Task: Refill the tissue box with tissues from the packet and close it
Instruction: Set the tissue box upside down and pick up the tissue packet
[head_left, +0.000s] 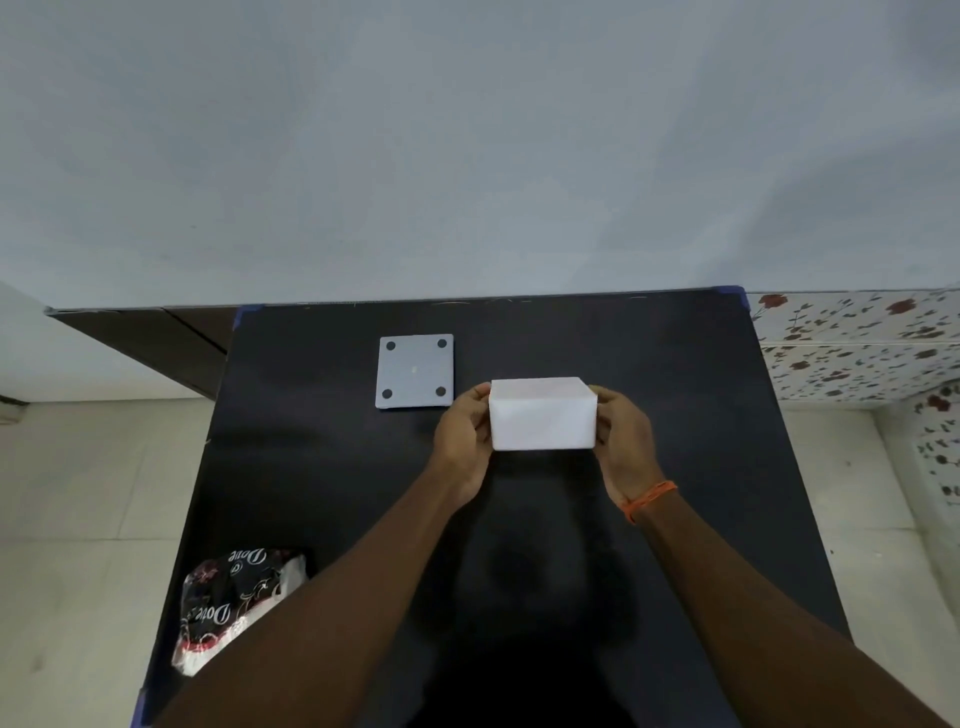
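Note:
I hold a plain white rectangular block (540, 415) between both hands above the middle of the black table (311, 467). I cannot tell whether it is the tissue box or a stack of tissues. My left hand (462, 441) presses its left end and my right hand (623, 447) presses its right end. A grey square panel (414, 371) with a black pad in each corner lies flat on the table, just left of and behind the block. The black, red and white tissue packet (234, 597) lies at the near left edge, partly hidden by my left forearm.
The table stands against a pale wall. A dark wooden unit (156, 343) sits beyond its far left corner. Floral-patterned tiles (857, 348) show at the right. Pale floor lies on both sides of the table.

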